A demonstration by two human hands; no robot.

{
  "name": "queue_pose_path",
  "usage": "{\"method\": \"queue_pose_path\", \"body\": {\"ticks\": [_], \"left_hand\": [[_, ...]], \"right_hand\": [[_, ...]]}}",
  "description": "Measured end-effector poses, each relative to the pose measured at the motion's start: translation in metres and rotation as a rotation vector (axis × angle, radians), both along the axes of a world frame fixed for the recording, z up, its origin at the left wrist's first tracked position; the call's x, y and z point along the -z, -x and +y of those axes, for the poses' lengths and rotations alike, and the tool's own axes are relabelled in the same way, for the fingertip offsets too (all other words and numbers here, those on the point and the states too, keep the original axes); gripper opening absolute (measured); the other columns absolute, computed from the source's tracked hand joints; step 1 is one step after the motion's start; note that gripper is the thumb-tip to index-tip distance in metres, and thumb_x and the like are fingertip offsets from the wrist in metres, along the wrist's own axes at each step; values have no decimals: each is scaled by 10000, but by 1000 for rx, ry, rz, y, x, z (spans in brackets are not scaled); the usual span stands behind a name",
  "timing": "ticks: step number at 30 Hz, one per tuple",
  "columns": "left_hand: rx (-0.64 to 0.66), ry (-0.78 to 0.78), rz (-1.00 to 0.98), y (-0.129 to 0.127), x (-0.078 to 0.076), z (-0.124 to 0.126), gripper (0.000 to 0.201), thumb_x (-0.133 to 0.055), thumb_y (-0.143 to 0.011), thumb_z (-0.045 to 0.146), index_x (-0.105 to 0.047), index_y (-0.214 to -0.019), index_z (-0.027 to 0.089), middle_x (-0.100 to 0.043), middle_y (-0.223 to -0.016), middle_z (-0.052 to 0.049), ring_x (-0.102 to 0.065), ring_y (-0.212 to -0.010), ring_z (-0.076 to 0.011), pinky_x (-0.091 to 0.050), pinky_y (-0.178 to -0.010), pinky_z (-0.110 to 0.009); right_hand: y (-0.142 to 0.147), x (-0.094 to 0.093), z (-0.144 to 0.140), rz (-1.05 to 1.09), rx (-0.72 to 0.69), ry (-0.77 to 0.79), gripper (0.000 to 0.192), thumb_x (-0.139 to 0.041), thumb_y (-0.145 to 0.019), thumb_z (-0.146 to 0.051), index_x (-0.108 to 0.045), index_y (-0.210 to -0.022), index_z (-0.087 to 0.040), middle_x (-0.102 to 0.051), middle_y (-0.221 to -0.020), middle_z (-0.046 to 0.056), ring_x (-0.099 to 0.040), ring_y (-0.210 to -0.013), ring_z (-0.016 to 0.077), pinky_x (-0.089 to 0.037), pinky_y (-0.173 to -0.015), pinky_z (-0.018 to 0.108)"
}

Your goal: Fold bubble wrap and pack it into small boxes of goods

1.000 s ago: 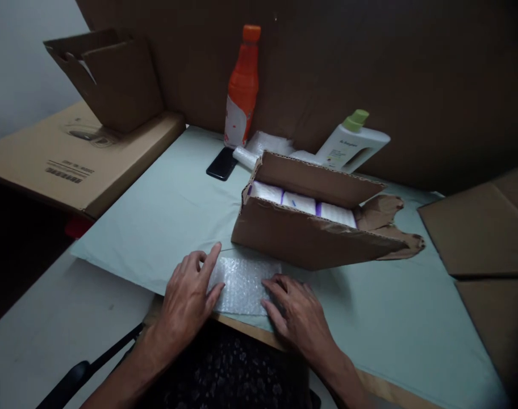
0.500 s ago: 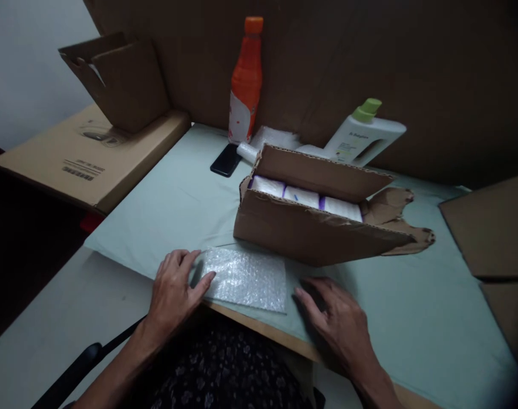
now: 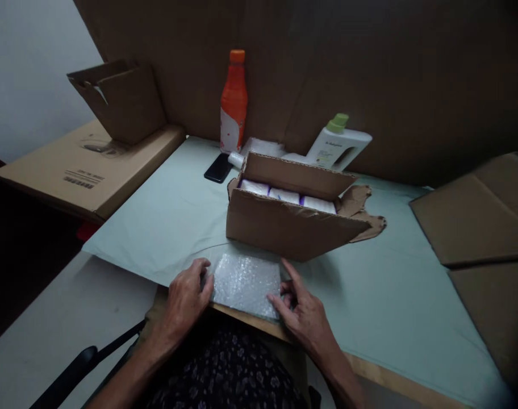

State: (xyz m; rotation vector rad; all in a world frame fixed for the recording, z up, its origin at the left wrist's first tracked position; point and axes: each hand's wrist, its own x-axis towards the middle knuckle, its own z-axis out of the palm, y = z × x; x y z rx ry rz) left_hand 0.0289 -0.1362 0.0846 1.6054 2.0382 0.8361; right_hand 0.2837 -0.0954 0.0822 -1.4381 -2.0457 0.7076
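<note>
A small flat piece of bubble wrap [image 3: 246, 284] lies at the front edge of the green-covered table [image 3: 165, 227]. My left hand [image 3: 188, 295] is at its left edge, thumb and fingers parted and slightly bent. At the right edge is my right hand [image 3: 304, 312], with the index finger stretched out and the thumb over the wrap's corner. Neither hand grips the sheet visibly. Just behind stands an open cardboard box [image 3: 280, 227], holding white packs [image 3: 284, 196] with purple edges in a row.
Behind the box are an orange bottle [image 3: 234, 102], a black phone [image 3: 218, 168], more bubble wrap [image 3: 263, 147] and a white jug [image 3: 333, 149] with a green cap. A flat carton [image 3: 50, 176] bearing a small open box [image 3: 126, 102] is on the left. Other cartons [image 3: 476, 227] stand right.
My right hand has moved left to the bubble wrap's right edge. The left hand has shifted slightly right at the other edge. The camera view has also shifted.
</note>
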Motion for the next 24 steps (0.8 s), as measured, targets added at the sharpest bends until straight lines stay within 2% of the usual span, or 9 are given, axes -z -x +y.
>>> {"method": "queue_pose_path", "body": {"ticks": [4,6,9,12,14,16,19,21,24], "left_hand": [[-45,-23,-430,3,-15,-3,486,-554,-902,341,-442,-1365,243,-592,-881,-1,-585,-729,-141,-459,-654,-265],[-41,-31,-660,10,-29,-1,475,-606,-890,375,-451,-1325,265,-588,-898,-2,-596,-763,-135,-472,-663,-247],[83,-35,-924,21,-57,10,406,-690,-843,394,-483,-1175,287,-628,-878,2,-613,-728,-133,-488,-630,-232],[193,-175,-974,23,-92,34,324,-734,-810,358,-514,-1037,286,-622,-812,26,-573,-621,-109,-460,-541,-203],[246,-348,-879,19,-121,53,214,-731,-807,296,-551,-918,264,-594,-780,36,-547,-602,-99,-454,-537,-202],[370,-530,-714,14,-150,75,96,-685,-841,234,-597,-802,237,-589,-781,27,-560,-653,-108,-471,-589,-221],[521,-748,-266,8,-186,114,154,-597,-894,169,-719,-812,214,-627,-816,3,-579,-726,-116,-456,-652,-237],[544,-743,90,4,-199,143,219,-555,-880,151,-771,-893,188,-660,-827,-9,-576,-692,-108,-432,-646,-235],[654,-425,415,-1,-201,180,311,-519,-797,126,-799,-920,187,-715,-816,-12,-606,-668,-122,-414,-637,-236]], "right_hand": [[-7,-12,-4,126,-86,-45,417,-557,-943,-280,-612,-1355,-242,-748,-1056,65,-715,-850,179,-597,-772,295],[-17,-26,-3,245,-100,-84,384,-588,-946,-279,-626,-1328,-291,-746,-1089,45,-719,-890,169,-604,-780,274],[-35,-57,5,410,-108,-110,416,-634,-941,-313,-596,-1352,-364,-744,-968,6,-707,-771,148,-614,-651,248],[-45,-99,25,521,-65,-112,316,-707,-898,-393,-686,-1212,-364,-732,-872,10,-672,-648,159,-593,-527,280],[-47,-131,44,566,-94,-162,163,-724,-886,-426,-763,-1003,-320,-729,-840,27,-670,-650,166,-578,-542,298],[-47,-163,67,583,-195,-256,152,-694,-918,-396,-782,-872,-281,-736,-873,32,-685,-748,155,-558,-630,282],[-50,-198,104,450,-226,-441,142,-642,-946,-235,-781,-975,-231,-747,-948,16,-661,-865,102,-497,-729,230],[-54,-208,129,211,-184,-491,198,-616,-925,-180,-765,-1055,-170,-754,-970,29,-645,-850,95,-476,-725,227],[-58,-206,160,-164,-282,-335,218,-623,-866,-196,-780,-1013,-159,-771,-905,24,-664,-760,121,-486,-675,240]]}}
